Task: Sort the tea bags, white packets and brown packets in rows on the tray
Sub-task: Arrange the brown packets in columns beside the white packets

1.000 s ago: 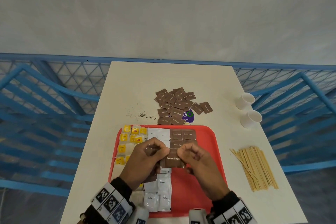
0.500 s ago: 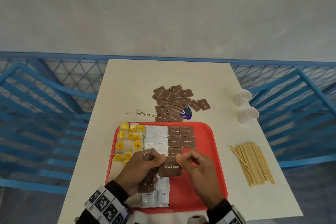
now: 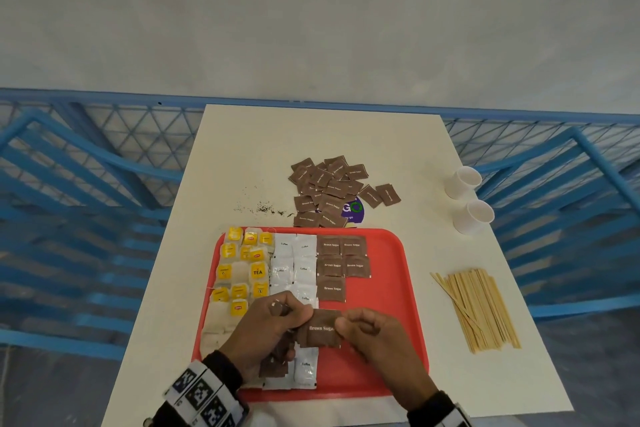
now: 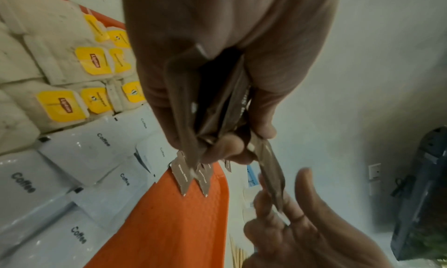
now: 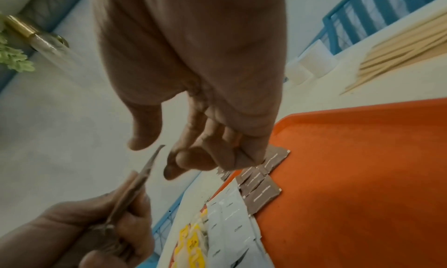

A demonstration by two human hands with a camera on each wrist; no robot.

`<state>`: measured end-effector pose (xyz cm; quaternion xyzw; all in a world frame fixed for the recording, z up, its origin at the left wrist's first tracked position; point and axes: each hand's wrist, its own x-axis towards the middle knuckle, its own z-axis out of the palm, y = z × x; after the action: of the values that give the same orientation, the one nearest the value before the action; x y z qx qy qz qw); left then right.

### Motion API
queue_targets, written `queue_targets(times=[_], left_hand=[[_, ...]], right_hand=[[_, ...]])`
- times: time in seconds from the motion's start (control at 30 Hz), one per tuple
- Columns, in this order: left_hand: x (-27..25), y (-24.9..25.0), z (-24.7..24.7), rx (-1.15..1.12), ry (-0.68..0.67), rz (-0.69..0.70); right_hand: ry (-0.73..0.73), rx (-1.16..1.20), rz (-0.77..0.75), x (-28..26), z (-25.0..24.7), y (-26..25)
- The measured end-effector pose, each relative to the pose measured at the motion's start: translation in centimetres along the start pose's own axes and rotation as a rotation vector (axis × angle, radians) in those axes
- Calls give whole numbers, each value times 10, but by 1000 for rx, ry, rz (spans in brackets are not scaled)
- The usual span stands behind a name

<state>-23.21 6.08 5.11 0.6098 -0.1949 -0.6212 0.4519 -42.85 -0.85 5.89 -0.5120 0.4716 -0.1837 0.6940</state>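
A red tray (image 3: 381, 288) holds tea bags (image 3: 242, 270) with yellow tags on the left, white coffee packets (image 3: 294, 263) in the middle and brown sugar packets (image 3: 341, 263) beside them. Over the tray's near half, my left hand (image 3: 294, 315) grips a small stack of brown packets (image 4: 217, 100). One brown packet (image 3: 320, 329) sticks out to the right of the stack. Its free edge sits between the thumb and forefinger of my right hand (image 3: 349, 326). In the right wrist view the thumb stands slightly off it. More brown packets (image 3: 332, 191) lie heaped beyond the tray.
Two white paper cups (image 3: 464, 182) (image 3: 476, 217) stand at the table's right edge, with a bundle of wooden stirrers (image 3: 478, 308) nearer me. Tea crumbs (image 3: 263, 208) and a purple sticker (image 3: 351, 210) lie by the heap. Blue railings flank the table.
Both hands have drawn back toward me along the tray with the brown packet between them, now below the third brown row. The packet sticks out further from the stack.
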Motion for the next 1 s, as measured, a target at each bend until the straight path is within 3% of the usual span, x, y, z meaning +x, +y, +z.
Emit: queue_targets(times=[0.2, 0.4, 0.53, 0.73, 0.87, 1.0], left_hand=[[7, -2, 9, 69, 72, 34], [12, -4, -2, -55, 167, -10], [4, -11, -11, -72, 150, -51], [0, -17, -17, -137, 164, -69], [0, -15, -19, -225, 167, -90], [-1, -5, -20, -378, 149, -126]], right_hand=[[41, -22, -12, 17, -5, 4], [255, -291, 36, 75, -56, 23], [267, -396, 75, 112, -76, 37], [366, -522, 195, 133, -73, 50], [485, -601, 162, 128, -63, 44], [425, -612, 140, 125, -55, 47]])
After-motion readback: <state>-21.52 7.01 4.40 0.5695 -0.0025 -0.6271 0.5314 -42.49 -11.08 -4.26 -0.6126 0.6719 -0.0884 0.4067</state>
